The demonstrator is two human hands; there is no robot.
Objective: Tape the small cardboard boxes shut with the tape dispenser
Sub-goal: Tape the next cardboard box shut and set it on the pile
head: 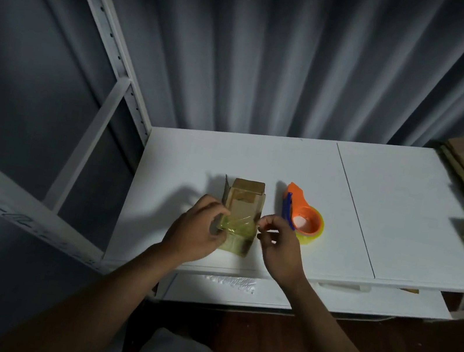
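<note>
Cardboard box (245, 208) between both hands' fingers (220, 209)

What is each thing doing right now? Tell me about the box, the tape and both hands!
Box: lying on the table, far flaps open, near end taped.
Tape strip: stretched across the box.
Tape dispenser: resting on the table, untouched.
Left hand: holding the tape's left end.
Right hand: pinching by the tape's right end.

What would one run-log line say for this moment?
left hand: presses tape strip on cardboard box | right hand: pinches strip end | tape dispenser: idle on table
</note>
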